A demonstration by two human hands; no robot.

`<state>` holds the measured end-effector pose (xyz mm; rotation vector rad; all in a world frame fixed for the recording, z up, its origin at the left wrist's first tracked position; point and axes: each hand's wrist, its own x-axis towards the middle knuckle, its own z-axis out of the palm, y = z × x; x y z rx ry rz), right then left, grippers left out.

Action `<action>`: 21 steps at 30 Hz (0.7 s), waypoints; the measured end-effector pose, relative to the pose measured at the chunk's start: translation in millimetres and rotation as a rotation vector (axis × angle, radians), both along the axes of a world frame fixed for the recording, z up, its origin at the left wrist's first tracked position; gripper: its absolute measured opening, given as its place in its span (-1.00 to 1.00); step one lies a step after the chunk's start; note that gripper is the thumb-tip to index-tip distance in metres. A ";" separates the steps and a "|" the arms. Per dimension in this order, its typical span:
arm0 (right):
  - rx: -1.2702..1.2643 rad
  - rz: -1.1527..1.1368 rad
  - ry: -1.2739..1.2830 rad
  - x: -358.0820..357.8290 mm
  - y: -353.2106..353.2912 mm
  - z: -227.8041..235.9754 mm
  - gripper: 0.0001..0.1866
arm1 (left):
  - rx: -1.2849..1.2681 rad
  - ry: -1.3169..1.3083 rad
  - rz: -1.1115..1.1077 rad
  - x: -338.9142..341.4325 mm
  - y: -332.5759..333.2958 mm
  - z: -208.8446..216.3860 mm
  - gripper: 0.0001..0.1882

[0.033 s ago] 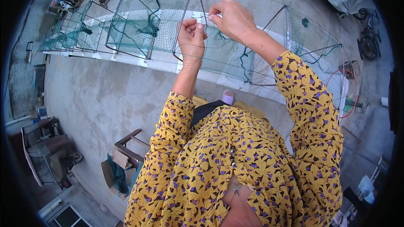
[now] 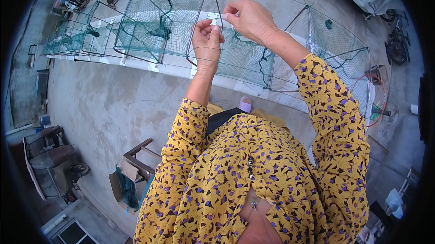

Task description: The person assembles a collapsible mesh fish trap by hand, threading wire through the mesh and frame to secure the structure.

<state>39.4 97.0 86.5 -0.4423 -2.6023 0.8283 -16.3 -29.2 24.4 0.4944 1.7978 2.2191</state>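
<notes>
A long green mesh net cage, stretched over dark frames, runs across the far side, standing on a long pale surface. Both my hands are raised at one of its upright frames. My left hand is closed, fingers curled and thumb pressed against them, beside the frame bar. To its right, my right hand makes a pinch with thumb and forefinger, close to the left fingertips. Whatever lies in either pinch is too small to make out. Dark green cord hangs along the mesh left of my hands.
On the concrete floor below the cage, a purple slipper shows at my foot. A cardboard box with green netting stands lower left by a wooden frame. A seated vehicle, a bicycle and a red hose line the sides.
My right hand's fingertips have shifted very slightly left, toward the left hand. The net cage and the rest stay where they were.
</notes>
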 end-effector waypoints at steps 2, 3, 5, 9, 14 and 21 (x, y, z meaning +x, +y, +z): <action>-0.125 0.035 0.032 -3.7 5.0 10.7 -0.85 | -0.057 -0.050 -0.162 0.3 -3.6 0.3 -0.74; -0.216 0.041 0.143 -5.7 6.7 18.2 -0.86 | -0.058 -0.050 -0.158 0.0 -3.9 0.5 -0.74; -0.311 0.050 0.252 -7.9 6.9 37.5 -0.86 | -0.227 0.024 -0.334 -0.6 -3.9 1.5 -0.80; -0.742 0.230 0.351 -0.1 5.2 71.6 -0.83 | -0.223 0.038 -0.253 -9.2 4.1 0.9 -0.90; -0.195 0.012 0.316 26.8 16.6 81.1 -0.82 | -0.279 0.142 -0.192 -12.2 4.9 3.1 -0.94; -0.112 0.277 -0.505 46.3 37.3 78.9 -0.74 | -0.248 0.206 -0.106 -7.9 -0.8 -6.0 -0.97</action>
